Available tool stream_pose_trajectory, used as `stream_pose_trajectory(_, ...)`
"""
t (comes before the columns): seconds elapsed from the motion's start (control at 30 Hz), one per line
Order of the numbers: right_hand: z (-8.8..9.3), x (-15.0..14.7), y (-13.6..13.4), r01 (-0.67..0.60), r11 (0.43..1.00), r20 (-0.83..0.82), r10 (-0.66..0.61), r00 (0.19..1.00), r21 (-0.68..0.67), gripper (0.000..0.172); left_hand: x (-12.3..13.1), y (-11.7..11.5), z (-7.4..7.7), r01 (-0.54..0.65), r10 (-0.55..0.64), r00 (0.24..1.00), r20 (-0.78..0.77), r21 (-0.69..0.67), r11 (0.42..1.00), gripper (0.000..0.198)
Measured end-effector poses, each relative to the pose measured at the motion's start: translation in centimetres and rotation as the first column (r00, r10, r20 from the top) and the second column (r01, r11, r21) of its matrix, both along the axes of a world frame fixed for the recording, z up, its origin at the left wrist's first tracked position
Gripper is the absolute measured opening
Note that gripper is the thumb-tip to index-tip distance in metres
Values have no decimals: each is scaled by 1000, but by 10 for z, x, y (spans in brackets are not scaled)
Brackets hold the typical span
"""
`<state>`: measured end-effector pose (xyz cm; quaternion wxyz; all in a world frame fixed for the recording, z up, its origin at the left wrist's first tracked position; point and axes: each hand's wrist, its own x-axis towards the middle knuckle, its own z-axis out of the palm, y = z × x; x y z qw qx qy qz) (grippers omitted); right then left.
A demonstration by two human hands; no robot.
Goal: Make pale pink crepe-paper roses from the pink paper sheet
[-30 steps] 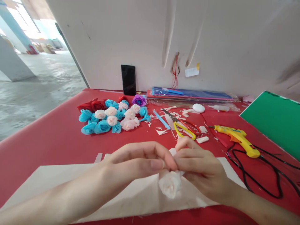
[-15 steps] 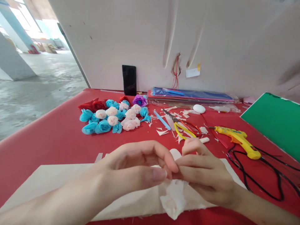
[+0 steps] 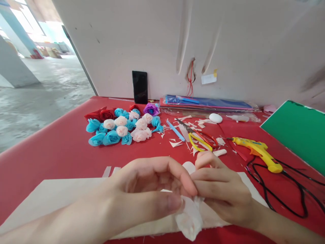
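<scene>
A white paper flower (image 3: 190,218) hangs petals-down between my two hands, low in the middle. My left hand (image 3: 152,188) curves around from the left, with its thumb and fingertips closed on the flower's upper end. From the right, my right hand (image 3: 225,189) pinches the same end, its fingers bent and pressed together. The fingertips of both hands meet there, so the flower's base is hidden. Beneath the hands a sheet of cream paper (image 3: 63,189) lies on the red table (image 3: 58,142).
Several blue, pale pink, red and purple paper flowers (image 3: 122,130) sit at the left back. Scissors with yellow and red handles (image 3: 200,140) lie among paper scraps. To the right are a yellow glue gun (image 3: 261,152), its black cord and a green board (image 3: 297,132). A phone (image 3: 140,87) leans behind.
Both hands remain together at the flower. My left thumb and fingers have shifted slightly down and right, and the flower has turned and dropped a little.
</scene>
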<state>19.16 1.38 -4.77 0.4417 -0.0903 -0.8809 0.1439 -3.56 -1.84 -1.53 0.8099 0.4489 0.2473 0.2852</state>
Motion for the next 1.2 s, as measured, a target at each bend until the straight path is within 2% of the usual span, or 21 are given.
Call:
stream_pose_trajectory(0.03, -1, 0, 0, -1, 1000, -12, 0, 1000, -15, 25, 0, 0, 0, -5, 5, 1000, -13, 23, 1000, 7)
stream_pose_trajectory(0.1, -2, 0, 1, -11, 998, -35, 9, 999, -57, 25, 1, -1, 0, -81, 92, 993, -74, 133, 988, 5)
stream_pose_trajectory(0.2, -2, 0, 1, -29, 992, -74, 20, 997, -123, 23, 3, -5, 0, -230, 314, 933, -175, 379, 897, 4)
stream_pose_trajectory(0.23, -2, -1, 2, -30, 990, -82, 19, 996, -138, 23, 4, -6, 0, -249, 362, 910, -204, 430, 868, 6)
stream_pose_trajectory(0.3, -1, -1, 2, -28, 988, -92, 14, 996, -151, 25, 5, -8, 0, -248, 395, 885, -246, 468, 848, 8)
stream_pose_trajectory(0.4, -1, -1, 2, -30, 990, -75, 20, 997, -141, 24, 6, -6, 1, -231, 351, 903, -246, 412, 881, 9)
stream_pose_trajectory(0.53, -3, -1, 2, -31, 991, -50, 25, 998, -133, 25, 7, -2, 4, -139, 195, 947, -254, 223, 965, 20)
stream_pose_trajectory(0.63, -5, -2, 2, -40, 987, -63, 30, 998, -153, 24, 9, 1, 5, -110, 146, 953, -266, 145, 983, 24)
stream_pose_trajectory(0.8, -4, -6, 0, -53, 977, -100, 33, 994, -207, 26, 7, -1, 1, -167, 173, 969, -175, 53, 985, 21)
stream_pose_trajectory(1.03, 1, -7, -8, 17, 948, -82, -45, 996, -318, 22, 4, -6, -6, -265, 261, 961, -89, -32, 964, 16)
stream_pose_trajectory(1.2, 2, -7, -11, 72, 955, -55, -92, 994, -288, 22, 7, -1, -8, -255, 258, 965, 37, -71, 964, 18)
